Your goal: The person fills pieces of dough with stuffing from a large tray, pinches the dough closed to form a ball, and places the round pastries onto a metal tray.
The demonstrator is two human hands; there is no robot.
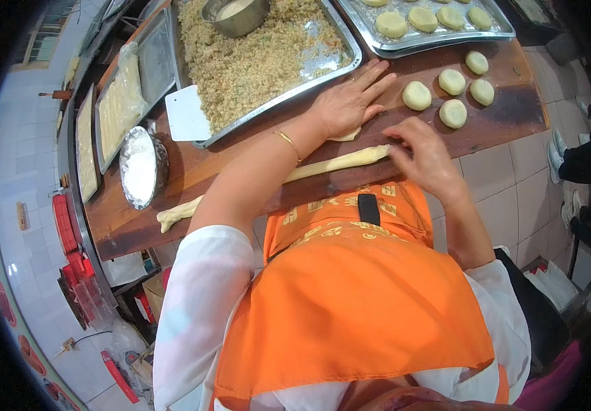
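Observation:
A long pale dough rope [336,163] lies across the wooden table [487,116], running from the lower left to my right hand. My right hand [424,154] pinches the rope's right end with its fingers closed on it. My left hand [349,103] lies flat, fingers spread, pressing a small piece of dough [345,135] that shows under the palm. Several flattened dough rounds [451,96] lie on the table to the right of both hands.
A large metal tray of crumbly filling [261,51] with a metal bowl [235,15] stands behind my left hand. A white scraper [187,114] leans on its edge. A tray of dough rounds [432,20] is at the back right; a foil-covered dish [141,166] and further trays stand left.

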